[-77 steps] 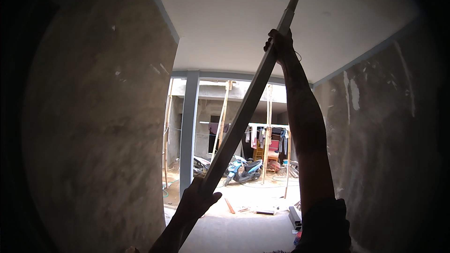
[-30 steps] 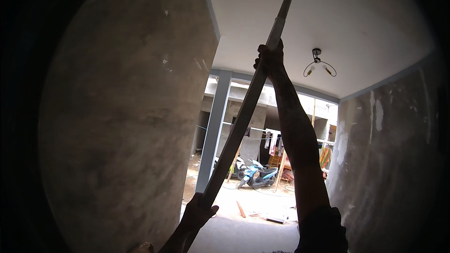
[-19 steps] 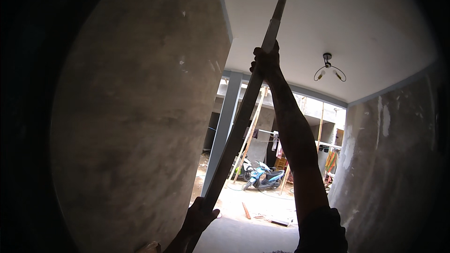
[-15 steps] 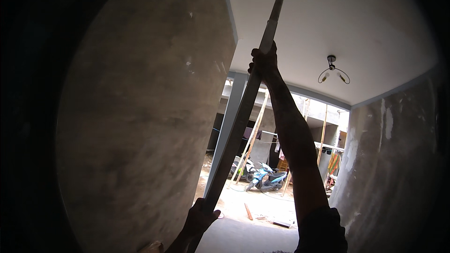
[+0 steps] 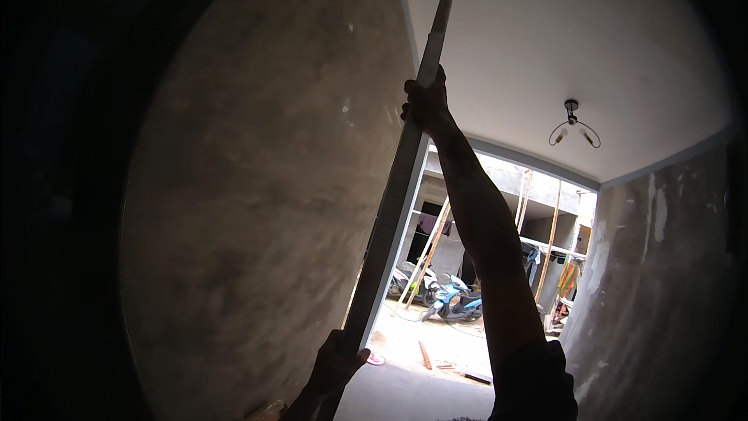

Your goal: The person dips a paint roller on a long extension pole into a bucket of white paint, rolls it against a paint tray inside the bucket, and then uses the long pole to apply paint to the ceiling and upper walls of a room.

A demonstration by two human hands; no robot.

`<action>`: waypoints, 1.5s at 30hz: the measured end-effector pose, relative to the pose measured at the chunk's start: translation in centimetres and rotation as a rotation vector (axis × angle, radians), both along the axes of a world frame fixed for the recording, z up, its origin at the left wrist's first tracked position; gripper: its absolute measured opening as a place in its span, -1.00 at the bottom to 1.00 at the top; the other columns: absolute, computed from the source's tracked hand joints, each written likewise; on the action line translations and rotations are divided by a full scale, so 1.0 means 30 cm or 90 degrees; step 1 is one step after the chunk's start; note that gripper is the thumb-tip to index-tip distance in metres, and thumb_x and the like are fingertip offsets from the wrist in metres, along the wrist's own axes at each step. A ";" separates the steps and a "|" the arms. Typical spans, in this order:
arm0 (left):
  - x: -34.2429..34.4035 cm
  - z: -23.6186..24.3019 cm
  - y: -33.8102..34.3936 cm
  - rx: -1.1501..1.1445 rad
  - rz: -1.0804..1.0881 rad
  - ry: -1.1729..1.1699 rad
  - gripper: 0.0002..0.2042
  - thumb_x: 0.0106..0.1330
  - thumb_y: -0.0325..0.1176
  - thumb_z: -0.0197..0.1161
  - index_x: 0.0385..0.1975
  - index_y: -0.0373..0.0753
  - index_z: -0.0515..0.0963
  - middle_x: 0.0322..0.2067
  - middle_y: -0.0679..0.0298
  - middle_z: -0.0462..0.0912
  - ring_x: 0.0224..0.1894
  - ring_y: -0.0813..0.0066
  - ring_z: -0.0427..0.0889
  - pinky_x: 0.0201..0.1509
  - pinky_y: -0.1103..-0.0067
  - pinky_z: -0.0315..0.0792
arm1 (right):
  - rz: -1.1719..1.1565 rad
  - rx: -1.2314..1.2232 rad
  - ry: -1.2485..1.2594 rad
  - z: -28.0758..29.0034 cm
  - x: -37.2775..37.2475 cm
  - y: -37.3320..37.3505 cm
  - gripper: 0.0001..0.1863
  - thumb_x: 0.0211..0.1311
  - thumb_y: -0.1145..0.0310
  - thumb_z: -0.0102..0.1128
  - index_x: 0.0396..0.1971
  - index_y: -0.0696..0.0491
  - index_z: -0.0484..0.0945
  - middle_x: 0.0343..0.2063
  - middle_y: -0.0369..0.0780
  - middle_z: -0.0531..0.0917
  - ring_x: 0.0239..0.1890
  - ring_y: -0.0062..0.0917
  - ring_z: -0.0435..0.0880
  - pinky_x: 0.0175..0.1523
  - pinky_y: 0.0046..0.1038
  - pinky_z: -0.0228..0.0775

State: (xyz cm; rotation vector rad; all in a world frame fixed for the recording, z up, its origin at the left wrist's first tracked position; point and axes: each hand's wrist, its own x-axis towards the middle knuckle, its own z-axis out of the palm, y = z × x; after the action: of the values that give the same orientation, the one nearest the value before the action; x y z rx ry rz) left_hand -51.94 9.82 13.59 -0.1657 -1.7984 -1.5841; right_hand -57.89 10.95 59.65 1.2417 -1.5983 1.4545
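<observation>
A long, dark pole (image 5: 392, 206) slants up from the lower edge toward the ceiling, thick and square-edged below and thinner above a step near my upper hand. Raised high, my right hand (image 5: 427, 101) is closed round it just below that step. My left hand (image 5: 336, 364) grips the pole lower down, its thumb along the right side. The tip at the top sits near the ceiling (image 5: 545, 31); I cannot make out whether it touches. Both hands are dark against the bright opening.
Close on the left rises a rough grey plastered wall (image 5: 249, 187). A two-bulb lamp (image 5: 572, 121) hangs from the ceiling. Patchy plaster covers the right wall (image 5: 647, 288). Through the opening stand a blue motorbike (image 5: 452, 300), bamboo poles (image 5: 548, 242) and hanging cloths.
The lamp, opening and walls have shifted right in view, while the pole's top and my right hand have shifted left. Both hands keep their grip on the pole.
</observation>
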 end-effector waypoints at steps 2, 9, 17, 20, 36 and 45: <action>0.030 -0.004 0.032 -0.009 0.012 0.005 -0.63 0.05 -0.31 0.41 -0.26 -0.35 0.41 -0.39 0.18 0.51 -0.32 0.37 0.56 -0.21 0.45 0.44 | -0.004 0.007 -0.017 -0.011 0.028 0.014 -0.18 0.06 0.50 0.07 0.31 -0.17 -0.11 -0.36 -0.10 0.49 -0.70 -0.46 0.49 -0.65 -0.36 0.48; 0.085 -0.051 0.130 -0.102 0.096 0.038 -0.67 0.09 -0.33 0.37 -0.29 -0.36 0.40 -0.43 0.18 0.47 -0.35 0.38 0.56 -0.27 0.45 0.44 | 0.015 0.013 -0.028 -0.049 0.080 0.042 -0.12 0.05 0.50 0.09 0.35 -0.18 -0.15 -0.39 -0.12 0.51 -0.70 -0.46 0.49 -0.65 -0.34 0.46; 0.162 -0.041 0.215 -0.084 0.090 0.076 -0.70 0.12 -0.37 0.34 -0.32 -0.34 0.35 -0.51 0.24 0.44 -0.58 0.54 0.52 -0.49 0.54 0.44 | 0.007 0.032 -0.028 -0.068 0.148 0.068 -0.16 0.05 0.53 0.07 0.32 -0.18 -0.13 -0.39 -0.16 0.42 -0.71 -0.47 0.42 -0.65 -0.34 0.46; 0.168 -0.043 0.218 -0.049 0.057 0.063 -0.71 0.12 -0.38 0.34 -0.32 -0.33 0.35 -0.54 0.26 0.46 -0.60 0.56 0.52 -0.51 0.55 0.44 | -0.003 0.035 -0.013 -0.062 0.146 0.069 -0.11 0.06 0.49 0.10 0.36 -0.18 -0.16 -0.36 -0.12 0.50 -0.68 -0.46 0.48 -0.62 -0.34 0.49; -0.008 -0.077 0.020 -0.175 0.080 0.019 -0.57 0.07 -0.24 0.37 -0.15 -0.32 0.38 -0.30 0.06 0.47 -0.23 0.16 0.55 -0.16 0.36 0.44 | 0.034 0.007 -0.024 -0.037 0.031 0.015 -0.10 0.06 0.53 0.08 0.37 -0.19 -0.17 -0.30 -0.10 0.49 -0.68 -0.46 0.48 -0.64 -0.35 0.47; -0.126 -0.007 -0.147 -0.187 0.056 0.035 -0.62 0.06 -0.25 0.35 -0.19 -0.24 0.40 -0.35 0.10 0.45 -0.34 0.18 0.54 -0.28 0.37 0.45 | 0.015 -0.056 -0.018 0.005 -0.094 -0.056 -0.24 0.07 0.55 0.06 0.26 -0.22 -0.02 -0.49 -0.21 0.38 -0.73 -0.49 0.38 -0.68 -0.36 0.42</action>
State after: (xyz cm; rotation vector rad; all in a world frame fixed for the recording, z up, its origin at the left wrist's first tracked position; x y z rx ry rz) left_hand -55.71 5.41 13.36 -0.2604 -1.9598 -1.2376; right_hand -60.73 9.27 59.81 1.1979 -1.5254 1.5458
